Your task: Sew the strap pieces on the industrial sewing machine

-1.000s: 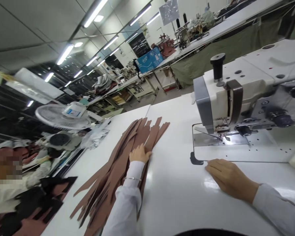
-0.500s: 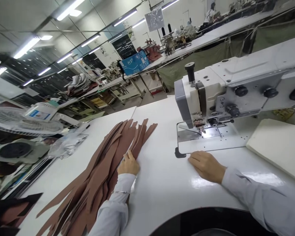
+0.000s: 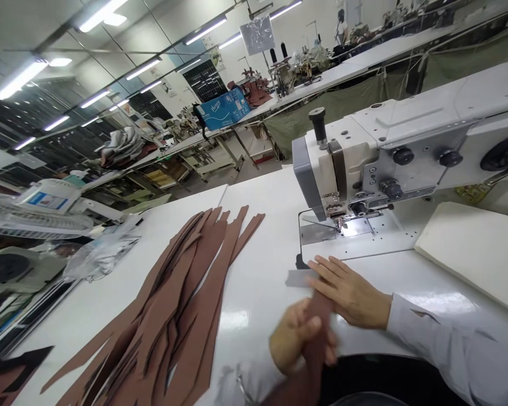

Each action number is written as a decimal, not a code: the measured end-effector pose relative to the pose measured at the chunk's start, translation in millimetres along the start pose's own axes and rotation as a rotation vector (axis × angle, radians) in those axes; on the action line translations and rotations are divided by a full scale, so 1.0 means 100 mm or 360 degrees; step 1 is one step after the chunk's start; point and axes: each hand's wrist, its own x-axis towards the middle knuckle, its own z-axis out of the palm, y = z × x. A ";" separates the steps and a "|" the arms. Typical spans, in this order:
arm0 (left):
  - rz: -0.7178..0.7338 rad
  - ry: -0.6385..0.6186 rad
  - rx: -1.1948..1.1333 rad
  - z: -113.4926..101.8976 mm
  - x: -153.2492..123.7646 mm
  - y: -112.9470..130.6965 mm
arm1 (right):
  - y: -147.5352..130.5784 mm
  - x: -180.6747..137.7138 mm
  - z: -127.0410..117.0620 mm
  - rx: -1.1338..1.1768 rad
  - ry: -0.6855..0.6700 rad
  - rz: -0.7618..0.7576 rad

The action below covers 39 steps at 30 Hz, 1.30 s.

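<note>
Currently, the brown cut strip [image 3: 319,318] is off the tabletop [image 3: 254,299], held at both hands in front of the sewing machine [image 3: 359,158]. Left hand [image 3: 296,338]: closed around the strip partway along, thumb on the upper face; blurred. Right hand [image 3: 355,290]: fingers extended and together, tips over the strip's far end; thumb hidden, so cannot tell whether it pinches from below. Hands close to each other; contact between them not resolved.

Governing relation: long axis of the strip runs from the near edge of the view, by the left wrist, away from the body and slightly right. Far end stops short of the presser foot [image 3: 341,224], which lies beyond it and a little right. Right hand nearer the foot; left hand nearer the body.

Pile of brown strips [image 3: 186,276]: on the tabletop, left of the left hand and apart from it, long axes slanting away and rightward.
</note>
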 end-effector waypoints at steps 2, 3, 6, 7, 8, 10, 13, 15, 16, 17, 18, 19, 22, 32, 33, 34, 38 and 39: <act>-0.0176 -0.0356 -0.0079 0.17 0.12 -0.17 | 0.04 -0.10 -0.03 0.0080 -0.0133 -0.0033; -0.0226 -0.0445 0.0031 0.21 0.17 -0.18 | 0.06 -0.16 -0.04 0.0088 -0.0146 -0.0036; -0.0168 -0.0341 0.0516 0.19 0.32 0.04 | 0.10 -0.32 -0.16 -0.0050 0.0112 0.0010; -0.0076 -0.0238 0.0605 0.18 0.36 0.15 | 0.10 -0.35 -0.21 -0.0121 0.0258 0.0029; 0.0045 -0.0144 0.0646 0.17 0.40 0.26 | 0.10 -0.37 -0.28 -0.0187 0.0395 0.0053; 0.0332 0.0002 0.0674 0.16 0.46 0.41 | 0.07 -0.38 -0.39 -0.0271 0.0568 0.0118; 0.0760 0.0316 0.0885 0.11 0.58 0.45 | 0.03 -0.35 -0.41 -0.0249 0.0468 0.0105; 0.1029 0.0551 0.1181 0.04 0.70 0.40 | 0.03 -0.32 -0.33 -0.0177 0.0277 0.0057; 0.1154 0.0597 0.1366 -0.01 0.77 0.36 | 0.03 -0.30 -0.27 -0.0148 0.0181 0.0037; 0.1262 0.0580 0.1556 -0.06 0.85 0.33 | 0.05 -0.29 -0.22 -0.0133 0.0105 0.0035; 0.1350 0.0510 0.1742 -0.10 0.94 0.31 | 0.06 -0.28 -0.17 -0.0130 0.0049 0.0048; 0.1415 0.0424 0.1917 -0.13 1.02 0.29 | 0.07 -0.27 -0.13 -0.0145 0.0013 0.0067; 0.1479 0.0358 0.2324 -0.17 1.23 0.31 | 0.08 -0.27 -0.06 -0.0260 0.0006 0.0175; 0.1139 0.0519 0.2811 -0.11 1.62 0.61 | 0.11 -0.19 -0.01 -0.0475 0.0041 0.0352; 0.1150 0.0541 0.2819 -0.10 1.63 0.61 | 0.12 -0.19 -0.01 -0.0478 0.0035 0.0354; 0.1163 0.0564 0.2825 -0.10 1.64 0.61 | 0.12 -0.19 -0.02 -0.0480 0.0028 0.0355; 0.1183 0.0622 0.2845 -0.07 1.64 0.59 | 0.14 -0.19 -0.01 -0.0482 0.0030 0.0377; 0.1179 0.0630 0.2849 -0.07 1.65 0.59 | 0.14 -0.19 -0.01 -0.0481 0.0034 0.0385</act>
